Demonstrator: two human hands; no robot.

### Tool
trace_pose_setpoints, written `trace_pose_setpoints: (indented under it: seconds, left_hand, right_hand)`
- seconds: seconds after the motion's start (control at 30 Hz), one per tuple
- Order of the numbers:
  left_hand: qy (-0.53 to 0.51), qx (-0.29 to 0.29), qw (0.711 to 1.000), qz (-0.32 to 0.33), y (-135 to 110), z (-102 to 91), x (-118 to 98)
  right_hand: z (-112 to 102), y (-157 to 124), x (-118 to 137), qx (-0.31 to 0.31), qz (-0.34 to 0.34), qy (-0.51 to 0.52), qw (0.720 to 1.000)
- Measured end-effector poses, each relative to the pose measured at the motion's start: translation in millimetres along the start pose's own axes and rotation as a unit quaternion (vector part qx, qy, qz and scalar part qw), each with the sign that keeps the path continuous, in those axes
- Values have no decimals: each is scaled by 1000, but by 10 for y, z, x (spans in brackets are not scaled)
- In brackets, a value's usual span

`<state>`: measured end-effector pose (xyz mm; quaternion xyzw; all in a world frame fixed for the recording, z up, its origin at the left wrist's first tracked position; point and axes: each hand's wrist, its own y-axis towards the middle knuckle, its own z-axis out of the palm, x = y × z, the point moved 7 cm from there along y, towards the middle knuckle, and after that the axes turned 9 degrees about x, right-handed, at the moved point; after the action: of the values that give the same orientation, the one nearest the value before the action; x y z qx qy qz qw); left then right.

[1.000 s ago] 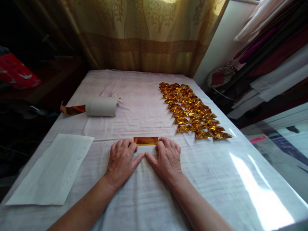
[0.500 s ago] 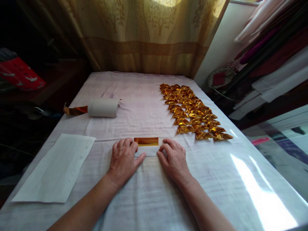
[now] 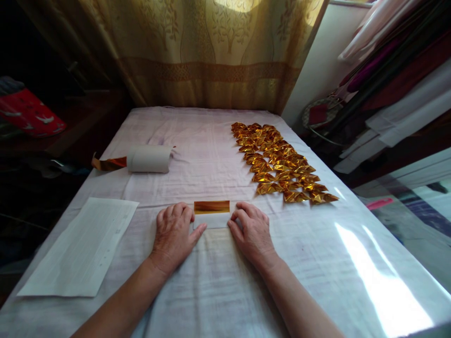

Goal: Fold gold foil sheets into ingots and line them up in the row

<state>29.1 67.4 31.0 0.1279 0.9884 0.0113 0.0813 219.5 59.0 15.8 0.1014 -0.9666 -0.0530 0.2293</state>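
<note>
Gold-and-white paper strip point(image 3: 212, 221) lay flat on the pale cloth point(image 3: 218, 286), between both hands, gold band on the far side, white along the near side. Left hand point(image 3: 175, 228): palm down, fingers bent at the strip's left end, thumb out along its near left corner. Right hand point(image 3: 252, 230): fingers half curled, thumb and index tips close together at the strip's right end; couldn't tell whether either hand pinched the paper or only pressed on it. Folded gold pieces point(image 3: 282, 164) sat in packed rows beyond the right hand. Grey-white roll point(image 3: 148, 158) lay on its side, far left, with a gold strip point(image 3: 110, 164) sticking out at its left end. Printed sheet point(image 3: 81, 249) was flat, left of the left hand.
</note>
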Motion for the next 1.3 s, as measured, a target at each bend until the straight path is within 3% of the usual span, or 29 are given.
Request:
trace_pose_setpoints:
  seconds: [0.2, 0.4, 0.97, 1.3]
  left_hand:
    - [-23, -24, 999, 15, -62, -12, 157]
    - [-60, -32, 996, 65, -50, 39, 128]
    - [-148, -22, 987, 62, -21, 51, 167]
    - [-111, -57, 988, 89, -43, -7, 127]
  right_hand:
    - [14, -3, -25, -3, -4, 6, 1000]
    - [31, -1, -20, -20, -23, -11, 999]
    - [16, 0, -18, -16, -31, 13, 999]
    - [19, -4, -11, -31, -42, 23, 998]
